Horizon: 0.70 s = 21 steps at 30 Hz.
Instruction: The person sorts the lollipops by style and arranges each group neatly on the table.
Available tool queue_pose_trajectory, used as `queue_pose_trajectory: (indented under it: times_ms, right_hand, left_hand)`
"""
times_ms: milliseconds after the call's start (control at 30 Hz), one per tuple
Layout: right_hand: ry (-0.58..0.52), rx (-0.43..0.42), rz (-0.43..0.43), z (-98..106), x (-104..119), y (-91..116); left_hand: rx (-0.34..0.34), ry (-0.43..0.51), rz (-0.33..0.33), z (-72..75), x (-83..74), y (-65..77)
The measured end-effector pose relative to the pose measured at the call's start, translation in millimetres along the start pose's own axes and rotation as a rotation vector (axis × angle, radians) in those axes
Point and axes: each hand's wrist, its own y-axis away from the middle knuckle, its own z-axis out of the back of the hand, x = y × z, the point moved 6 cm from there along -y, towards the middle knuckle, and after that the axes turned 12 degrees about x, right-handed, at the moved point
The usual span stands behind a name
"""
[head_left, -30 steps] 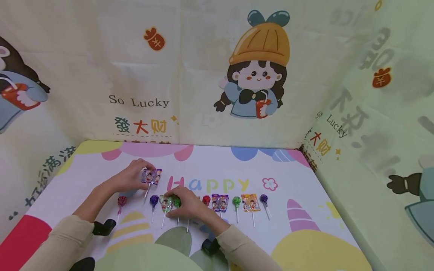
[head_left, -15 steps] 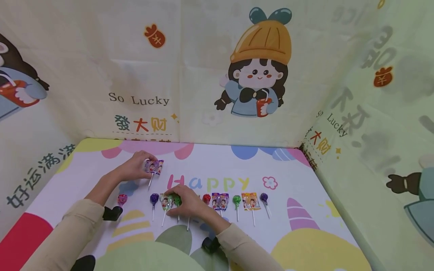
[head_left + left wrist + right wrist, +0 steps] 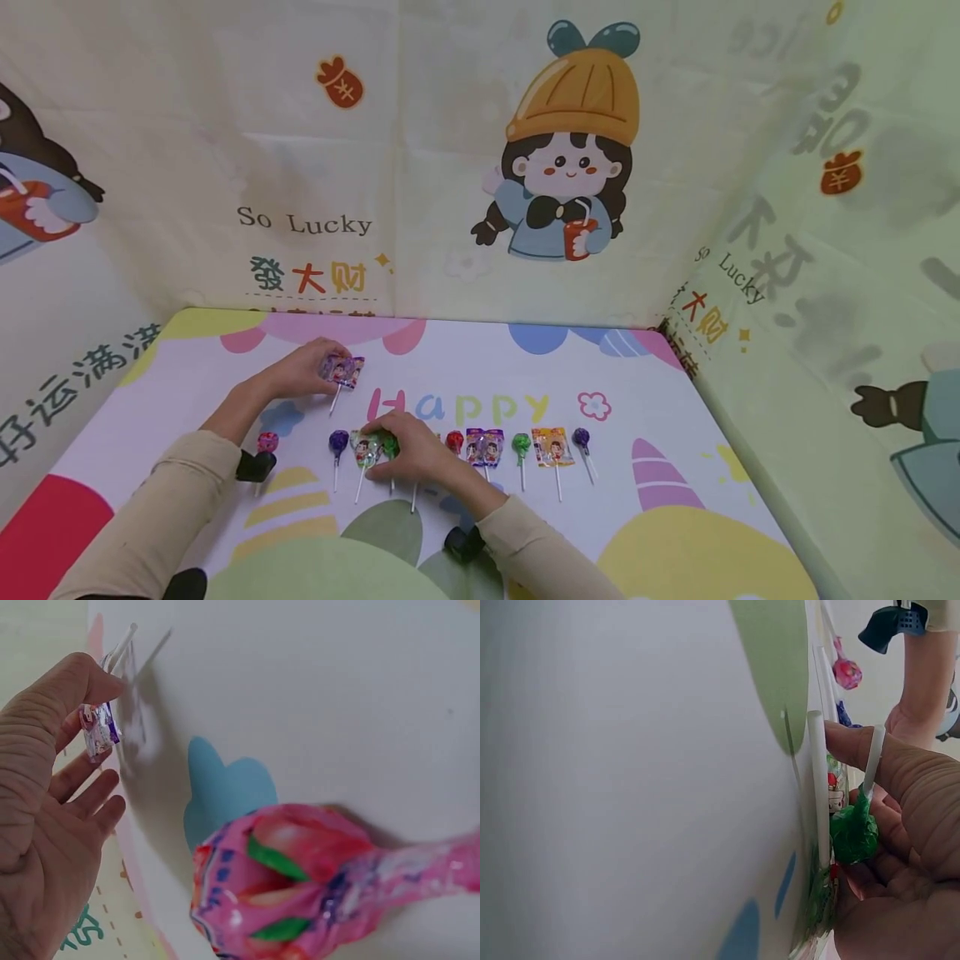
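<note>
Above the far left part of the table, my left hand (image 3: 303, 371) pinches a lollipop in a flat purple wrapper (image 3: 345, 372), its white stick pointing down. The left wrist view shows thumb and fingers on that wrapper (image 3: 99, 731), tilted off the surface. My right hand (image 3: 408, 446) is low over the row of lollipops, thumb and forefinger pinching a lollipop in a flat green-and-white wrapper (image 3: 365, 450). A round green lollipop (image 3: 855, 834) lies under the curve of this hand, close to the palm in the right wrist view. Other lollipop heads are partly hidden behind the hand.
Left of the row lies a pink round lollipop (image 3: 267, 442), partly covered by the left wrist's black camera (image 3: 256, 467). A dark purple lollipop (image 3: 339, 443) starts the row; red (image 3: 454, 442), purple-wrapped (image 3: 484, 447), green (image 3: 522, 447), orange-wrapped (image 3: 552, 447) and purple (image 3: 581, 438) ones continue rightward.
My left hand has moved away from me and slightly right, carrying the purple-wrapped lollipop, then slowed almost to a stop. My right hand stays at the same lollipop.
</note>
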Motion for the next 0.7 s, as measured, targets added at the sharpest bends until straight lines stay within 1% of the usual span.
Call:
queue_pose_trajectory:
  times_ms: [200, 467, 700]
  right_hand:
    - [0.000, 0.004, -0.005, -0.5, -0.4, -0.9]
    - [-0.001, 0.002, -0.006, 1.0, 0.5, 0.4]
    - [-0.012, 0.007, -0.017, 0.1, -0.9, 0.2]
  left_hand:
    - [0.010, 0.000, -0.009, -2.1, 4.4, -1.8]
    - [0.002, -0.006, 0.013, -0.6, 6.0, -0.4]
    - [-0.014, -0.010, 0.008, -1.8, 9.5, 0.7]
